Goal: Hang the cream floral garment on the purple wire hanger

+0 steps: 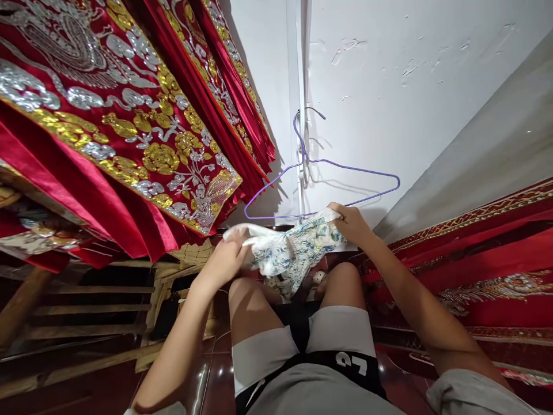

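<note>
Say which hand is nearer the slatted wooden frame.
Left: the left hand appears beside the wooden frame; the right hand is farther off, across the floral garment.

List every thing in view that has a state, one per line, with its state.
Floral garment: bunched and creased, held between both hands.
Left hand: gripping one end of the garment.
Right hand: gripping the other end.
Purple hanger: upright, hook at top, nothing over its shoulders.
Red embroidered cloth: hanging at the left.
White wall: scuffed, marked.
Floor: shiny.
</note>
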The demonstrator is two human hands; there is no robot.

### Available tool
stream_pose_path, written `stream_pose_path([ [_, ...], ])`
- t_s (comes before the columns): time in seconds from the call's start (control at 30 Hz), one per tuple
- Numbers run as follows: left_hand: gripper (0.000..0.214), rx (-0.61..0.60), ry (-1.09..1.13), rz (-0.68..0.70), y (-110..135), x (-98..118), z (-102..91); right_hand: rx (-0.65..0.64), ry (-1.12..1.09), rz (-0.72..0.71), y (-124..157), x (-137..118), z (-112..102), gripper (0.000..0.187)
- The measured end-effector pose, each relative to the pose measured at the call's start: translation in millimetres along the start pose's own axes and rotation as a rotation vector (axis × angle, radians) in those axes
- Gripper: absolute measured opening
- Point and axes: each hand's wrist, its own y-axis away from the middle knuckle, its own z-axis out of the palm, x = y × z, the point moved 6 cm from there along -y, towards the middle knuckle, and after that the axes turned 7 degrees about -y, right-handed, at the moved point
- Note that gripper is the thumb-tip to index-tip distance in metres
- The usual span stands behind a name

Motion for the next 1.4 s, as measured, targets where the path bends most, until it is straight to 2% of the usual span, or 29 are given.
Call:
stream_pose_path([
  [0.1,0.041,0.306,0.147,0.108,-25,19,-32.4,0.038,-0.041,-0.021,6,-10,-15,0.009],
  [0.13,0.036,0.374,0.209,0.139,-34,27,-40.4,0.042,-0.052,-0.023,6,-13,-17,0.009],
  [0.2,0.026,0.425,0.342,0.200,-54,40,-48.8,0.037,-0.081,-0.031,9,-18,-15,0.009],
  [0.3,0.017,0.383,0.500,0.244,-78,50,-48.2,0.010,-0.105,-0.053,14,-24,-8,0.011],
  [0.4,0.037,0.382,0.533,0.211,-86,46,-48.2,0.012,-0.083,-0.043,21,-23,-11,0.020],
  [0.47,0.040,0.337,0.531,0.201,-84,43,-49.7,0.123,-0.091,-0.004,23,-15,-28,0.035],
  [0.57,0.043,0.272,0.529,0.170,-76,41,-57.2,0.376,-0.190,0.053,20,1,-66,0.057],
  [0.6,0.045,0.267,0.524,0.160,-75,40,-61.1,0.422,-0.233,0.068,16,6,-76,0.064],
  [0.67,0.047,0.242,0.504,0.156,-75,41,-67.0,0.433,-0.282,0.110,5,14,-91,0.070],
  [0.73,0.048,0.204,0.502,0.158,-78,41,-69.9,0.430,-0.255,0.152,-4,16,-100,0.066],
  [0.87,0.049,0.192,0.537,0.150,-84,37,-72.4,0.545,-0.099,0.142,-8,4,-111,0.076],
  [0.93,0.050,0.178,0.549,0.141,-85,35,-72.5,0.518,-0.029,0.175,-10,0,-111,0.070],
  [1.03,0.049,0.192,0.573,0.127,-86,32,-77.3,0.414,0.002,0.275,-13,0,-118,0.043],
  [1.1,0.045,0.243,0.622,0.110,-88,26,-84.2,0.311,-0.064,0.324,-14,-2,-128,0.023],
  [1.17,0.039,0.284,0.689,0.089,-90,17,-90.0,0.161,-0.170,0.396,-13,-4,-137,0.012],
  [1.23,0.036,0.290,0.765,0.061,-95,9,-91.5,0.015,-0.302,0.491,-11,-7,-139,0.015],
  [1.27,0.036,0.286,0.810,0.046,-98,6,-90.5,-0.012,-0.391,0.511,-10,-10,-136,0.020],
  [1.33,0.038,0.282,0.899,0.015,-105,1,-85.9,-0.002,-0.615,0.500,-11,-17,-119,0.031],
  [1.4,0.039,0.331,0.944,-0.017,-112,-3,-81.2,0.063,-0.801,0.440,-11,-20,-90,0.042],
])
